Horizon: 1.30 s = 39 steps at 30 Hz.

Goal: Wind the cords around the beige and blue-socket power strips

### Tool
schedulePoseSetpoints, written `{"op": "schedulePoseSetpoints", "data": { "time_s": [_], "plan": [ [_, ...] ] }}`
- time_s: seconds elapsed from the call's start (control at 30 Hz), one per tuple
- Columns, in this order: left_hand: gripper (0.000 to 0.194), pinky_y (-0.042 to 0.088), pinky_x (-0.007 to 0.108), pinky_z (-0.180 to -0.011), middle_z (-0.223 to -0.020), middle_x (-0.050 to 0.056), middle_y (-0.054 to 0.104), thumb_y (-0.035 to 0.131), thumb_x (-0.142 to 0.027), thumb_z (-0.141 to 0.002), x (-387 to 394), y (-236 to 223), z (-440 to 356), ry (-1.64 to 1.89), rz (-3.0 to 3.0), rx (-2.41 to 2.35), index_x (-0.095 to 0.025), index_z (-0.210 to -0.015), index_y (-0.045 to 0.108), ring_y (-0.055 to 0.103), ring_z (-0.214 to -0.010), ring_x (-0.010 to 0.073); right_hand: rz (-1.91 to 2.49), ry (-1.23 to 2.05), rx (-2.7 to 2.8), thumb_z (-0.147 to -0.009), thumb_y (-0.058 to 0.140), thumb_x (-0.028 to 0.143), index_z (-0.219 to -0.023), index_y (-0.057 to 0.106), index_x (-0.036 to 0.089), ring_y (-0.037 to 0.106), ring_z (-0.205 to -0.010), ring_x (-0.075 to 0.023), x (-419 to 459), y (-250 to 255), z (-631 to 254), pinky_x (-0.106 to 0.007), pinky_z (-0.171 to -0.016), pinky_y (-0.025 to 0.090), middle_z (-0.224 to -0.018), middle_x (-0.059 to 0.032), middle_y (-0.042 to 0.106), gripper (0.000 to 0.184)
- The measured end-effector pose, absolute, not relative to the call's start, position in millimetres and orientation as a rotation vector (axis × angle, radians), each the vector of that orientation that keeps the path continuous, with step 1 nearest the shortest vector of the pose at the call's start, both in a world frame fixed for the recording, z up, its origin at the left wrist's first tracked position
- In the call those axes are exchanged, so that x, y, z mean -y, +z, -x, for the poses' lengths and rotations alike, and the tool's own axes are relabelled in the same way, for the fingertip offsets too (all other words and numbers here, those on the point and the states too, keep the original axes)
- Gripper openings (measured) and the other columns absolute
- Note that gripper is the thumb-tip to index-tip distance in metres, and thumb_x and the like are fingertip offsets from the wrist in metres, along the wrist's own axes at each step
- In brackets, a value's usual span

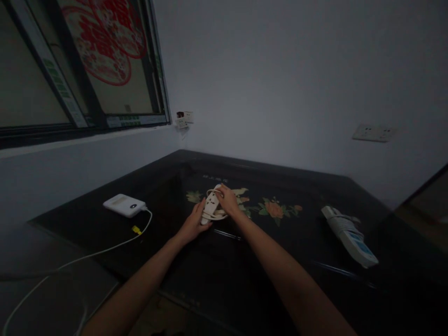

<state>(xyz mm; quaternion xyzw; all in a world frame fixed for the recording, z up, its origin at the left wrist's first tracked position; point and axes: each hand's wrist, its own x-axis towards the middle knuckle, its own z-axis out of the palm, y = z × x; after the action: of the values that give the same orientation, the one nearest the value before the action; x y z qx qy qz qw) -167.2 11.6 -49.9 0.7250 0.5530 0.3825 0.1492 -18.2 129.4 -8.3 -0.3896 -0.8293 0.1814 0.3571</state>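
Near the middle of the dark glossy table [168, 196] lies a white power strip [211, 203] with its pale cord [220, 216] looped about it. My left hand [194, 218] grips the strip's near end from the left side. At the far end, my right hand [227, 198] has its fingers closed on the cord where it crosses the strip. Part of the cord and the strip's right side are hidden behind my right hand.
On the right rests a second power strip [350, 238], its cord wound round it. A white power bank [125, 205] with a plugged-in cable [101, 252] sits left, beside a small yellow tag [136, 229]. Wall sockets [374, 133] and a window [105, 60] stand behind.
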Motion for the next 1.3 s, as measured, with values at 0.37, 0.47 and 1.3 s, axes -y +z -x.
{"op": "schedulePoseSetpoints", "data": {
  "time_s": [0.37, 0.47, 1.3],
  "plan": [
    [0.094, 0.03, 0.045, -0.11, -0.144, 0.016, 0.031, 0.062, -0.022, -0.074, -14.2, -47.2, 158.7, 1.157, -2.021, -1.619, -0.021, -0.15, 0.007, 0.035, -0.134, 0.0302, 0.941, 0.429, 2.264, -0.089, 0.053, 0.028, -0.111, 0.069, 0.021, 0.037, -0.133, -0.027, -97.4, -10.2, 9.7, -0.047, -0.114, 0.018, -0.135, -0.0088, 0.055, 0.029],
    [0.097, 0.029, 0.045, -0.11, -0.148, 0.016, 0.026, 0.063, -0.018, -0.073, -15.2, -47.9, 157.6, 1.185, -2.029, -1.608, -0.022, -0.15, 0.003, 0.032, -0.136, 0.0298, 0.99, 0.401, 2.295, -0.089, 0.053, 0.031, -0.118, 0.066, 0.023, 0.03, -0.137, -0.0298, -88.6, -14.7, 7.6, -0.048, -0.111, 0.025, -0.142, -0.0064, 0.047, 0.033],
    [0.079, 0.031, 0.05, -0.11, -0.15, 0.013, 0.022, 0.068, -0.035, -0.074, -11.0, -45.6, 162.9, 1.038, -2.073, -1.74, -0.027, -0.143, 0.032, 0.031, -0.137, 0.0344, 0.836, 0.773, 2.049, -0.084, 0.053, 0.019, -0.128, 0.053, 0.017, 0.047, -0.126, -0.0197, -108.3, -17.9, -38.3, -0.038, -0.107, 0.033, -0.136, -0.0115, 0.053, 0.044]
  ]
}}
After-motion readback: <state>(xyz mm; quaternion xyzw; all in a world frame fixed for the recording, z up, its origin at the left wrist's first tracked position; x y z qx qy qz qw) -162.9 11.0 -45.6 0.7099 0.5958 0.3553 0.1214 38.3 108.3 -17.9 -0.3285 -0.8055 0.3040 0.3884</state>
